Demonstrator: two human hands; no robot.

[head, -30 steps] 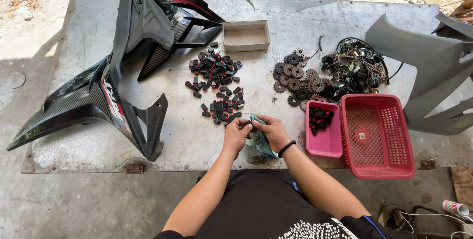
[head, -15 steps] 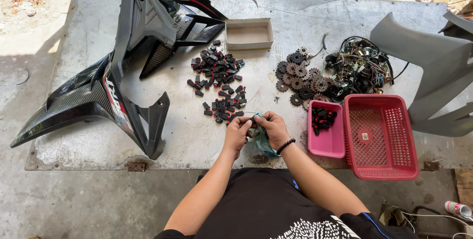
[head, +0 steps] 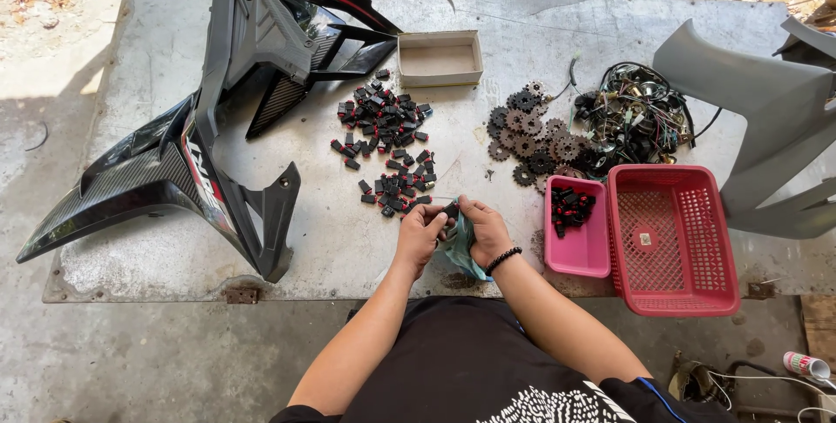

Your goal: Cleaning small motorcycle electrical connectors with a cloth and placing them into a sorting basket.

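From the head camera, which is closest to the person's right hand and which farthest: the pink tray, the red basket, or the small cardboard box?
Measured from the right hand:
1. Pink tray, just to its right.
2. Red basket, farther right, beside the pink tray.
3. Small cardboard box, at the table's far side, above the hands.

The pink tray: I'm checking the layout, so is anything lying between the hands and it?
Nothing visible. Bare table separates the right hand, which holds a teal cloth with the left hand, from the pink tray.

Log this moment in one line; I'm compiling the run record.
left hand: holds small black part | right hand: holds teal cloth | nearby: pile of black parts, pink tray
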